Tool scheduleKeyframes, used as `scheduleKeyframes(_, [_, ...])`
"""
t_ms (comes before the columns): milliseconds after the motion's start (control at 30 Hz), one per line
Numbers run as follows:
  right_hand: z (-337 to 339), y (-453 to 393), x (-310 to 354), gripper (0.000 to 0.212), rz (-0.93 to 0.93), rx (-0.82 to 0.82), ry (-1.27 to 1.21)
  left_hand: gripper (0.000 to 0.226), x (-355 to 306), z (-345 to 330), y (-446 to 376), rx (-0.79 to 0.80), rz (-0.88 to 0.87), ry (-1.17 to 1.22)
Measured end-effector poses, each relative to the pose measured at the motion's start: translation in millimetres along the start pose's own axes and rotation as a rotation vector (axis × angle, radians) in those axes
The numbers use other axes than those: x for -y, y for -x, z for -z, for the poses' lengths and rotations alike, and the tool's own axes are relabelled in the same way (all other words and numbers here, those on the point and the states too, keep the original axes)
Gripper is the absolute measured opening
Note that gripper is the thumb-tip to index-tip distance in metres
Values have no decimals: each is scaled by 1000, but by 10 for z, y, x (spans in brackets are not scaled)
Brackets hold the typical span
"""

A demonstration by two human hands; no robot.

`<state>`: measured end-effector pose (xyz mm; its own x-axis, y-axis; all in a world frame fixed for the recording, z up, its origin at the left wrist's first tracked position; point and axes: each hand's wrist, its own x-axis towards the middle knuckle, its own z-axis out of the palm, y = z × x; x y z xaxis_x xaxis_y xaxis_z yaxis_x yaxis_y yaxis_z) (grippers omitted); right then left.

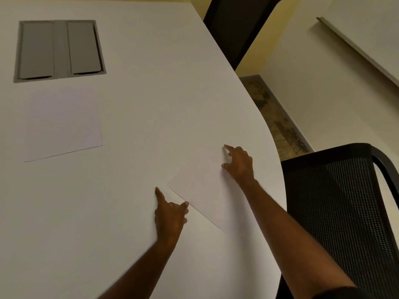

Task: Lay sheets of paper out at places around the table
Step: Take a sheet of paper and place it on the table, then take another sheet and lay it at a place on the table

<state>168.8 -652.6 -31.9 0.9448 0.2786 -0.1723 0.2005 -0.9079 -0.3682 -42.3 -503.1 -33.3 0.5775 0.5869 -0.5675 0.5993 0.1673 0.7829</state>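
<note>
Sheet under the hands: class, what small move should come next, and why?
Probably lift both hands away. The sheet already lies flat on the table in front of the near chair, with the left hand at its near-left edge and the right hand on its far corner. The other sheet is placed.

One flat white rectangular paper sheet point(62, 124) lies at the frame's left; a second white sheet point(203, 190) lies angled at lower centre-right.
</note>
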Motion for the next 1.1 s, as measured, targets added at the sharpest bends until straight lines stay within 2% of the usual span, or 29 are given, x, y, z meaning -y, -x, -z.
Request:
scheduleKeyframes(67, [-20,19,-13,69,39,-25,54,81,21,78,46,-89,-95,-102])
scheduleKeyframes(200, [-33,146,38,56,135,-165,75,31,-103,243,38,-186,-300,-34])
scheduleKeyframes(267, [-20,174,165,50,225,-241,82,19,-231,390,-85,-203,-402,-27])
scheduleKeyframes(433, [-28,71,946,45,475,-291,104,25,-673,1188,-615,-269,-520,-68])
scheduleKeyframes(533, [-105,-77,1606,45,584,-325,65,27,-985,1783,-957,-325,-654,-109])
scheduleKeyframes(667, [-278,-295,2550,45,676,-304,-2,32,-1288,2490,-1441,-412,-793,-288])
scheduleKeyframes(800, [-538,-595,3402,47,710,-230,9,42,-1327,3048,-2020,-425,-742,-501])
scheduleKeyframes(933, [-834,-1024,3980,54,671,-159,163,49,-1118,3310,-2531,-454,-462,-659])
scheduleKeyframes(1000, [-983,-1251,4204,53,627,-118,196,56,-972,3382,-2766,-445,-378,-764])
scheduleKeyframes(1100, [-1203,-1571,4450,51,563,-59,202,65,-812,3470,-3086,-446,-366,-917])
